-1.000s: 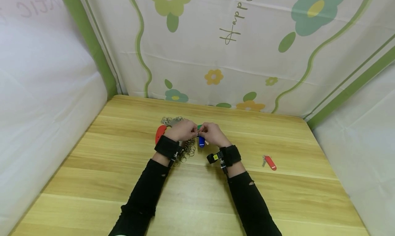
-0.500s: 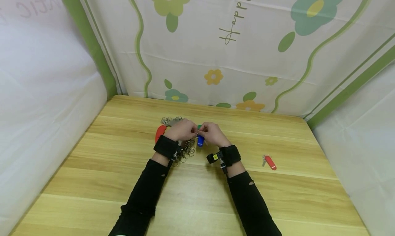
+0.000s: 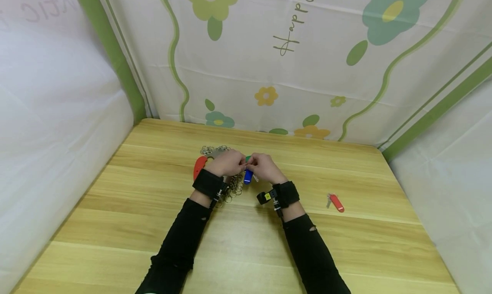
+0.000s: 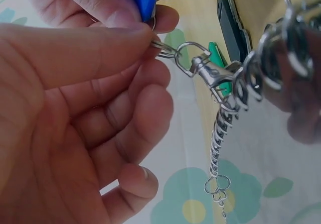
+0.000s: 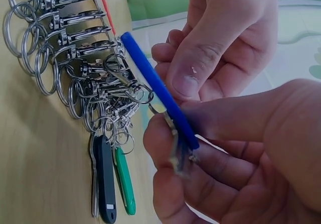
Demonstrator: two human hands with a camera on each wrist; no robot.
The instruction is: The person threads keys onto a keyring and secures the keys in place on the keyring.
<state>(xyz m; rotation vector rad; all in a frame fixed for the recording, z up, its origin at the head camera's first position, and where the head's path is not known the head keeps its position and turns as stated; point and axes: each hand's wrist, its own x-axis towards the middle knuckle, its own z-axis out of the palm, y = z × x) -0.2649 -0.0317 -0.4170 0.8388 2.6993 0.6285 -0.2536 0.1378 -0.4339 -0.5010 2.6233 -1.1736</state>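
Note:
My left hand (image 3: 229, 161) pinches a metal split ring (image 4: 163, 48) between thumb and finger. That ring joins the loop of a swivel clasp (image 4: 208, 71) on a rack of rings and clasps (image 5: 75, 43). Facing it, my right hand (image 3: 266, 168) pinches a blue key tag (image 5: 160, 91) with a small key (image 5: 176, 156) hanging beside it. The fingertips of both hands nearly meet at the ring. How far the tag's own ring is threaded on is hidden by the fingers. Below the clasps lie a black key tag (image 5: 106, 179) and a green key tag (image 5: 125, 181).
A red rounded piece (image 3: 200, 166) shows left of my left wrist, with metal rings (image 3: 234, 189) in front of it and more rings (image 3: 209, 149) behind. Apart on the right lies a red key tag (image 3: 337, 203) with its key. Printed cloth walls enclose the wooden table (image 3: 246, 251).
The blue key tag has swung slightly left at its lower end, and its key shows more clearly beside it. Both hands stay nearly in place.

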